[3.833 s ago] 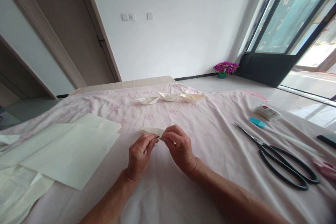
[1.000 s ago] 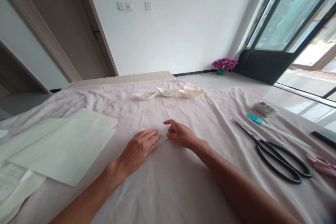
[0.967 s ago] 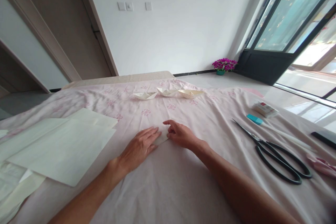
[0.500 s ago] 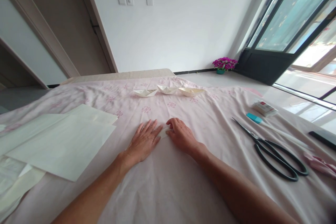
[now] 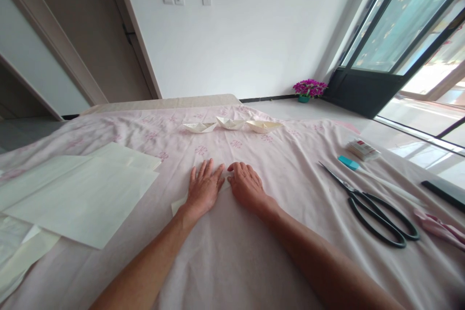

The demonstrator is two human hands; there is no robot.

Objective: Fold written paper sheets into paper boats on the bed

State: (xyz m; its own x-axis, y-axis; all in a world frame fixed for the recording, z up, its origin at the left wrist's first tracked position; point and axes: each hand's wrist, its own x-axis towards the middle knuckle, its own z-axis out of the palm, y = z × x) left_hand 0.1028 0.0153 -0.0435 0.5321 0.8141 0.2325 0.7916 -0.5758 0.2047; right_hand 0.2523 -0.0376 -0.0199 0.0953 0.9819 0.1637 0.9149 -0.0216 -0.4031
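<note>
A pale piece of paper lies on the cloth, mostly hidden under my hands; one corner of the paper (image 5: 178, 205) shows left of my left wrist. My left hand (image 5: 204, 189) rests flat over it, fingers spread and pointing away from me. Close beside it, my right hand (image 5: 247, 185) has its fingers bent and thumb drawn in at the paper's right part; its fingertips are partly hidden. Beyond both hands, three folded paper boats (image 5: 199, 128) stand in a row.
Large pale sheets (image 5: 87, 198) overlap on the left. To the right lie black-handled scissors (image 5: 381, 215), a blue-tipped tool (image 5: 348, 162), a small wrapped pack (image 5: 363, 149), a black bar (image 5: 443, 195) and pink fabric (image 5: 439, 226). A patterned pink cloth (image 5: 232, 252) covers the surface.
More of the paper now shows left of my left wrist, and less between the hands. My left hand has turned to point more straight ahead. My right hand has shifted slightly left.
</note>
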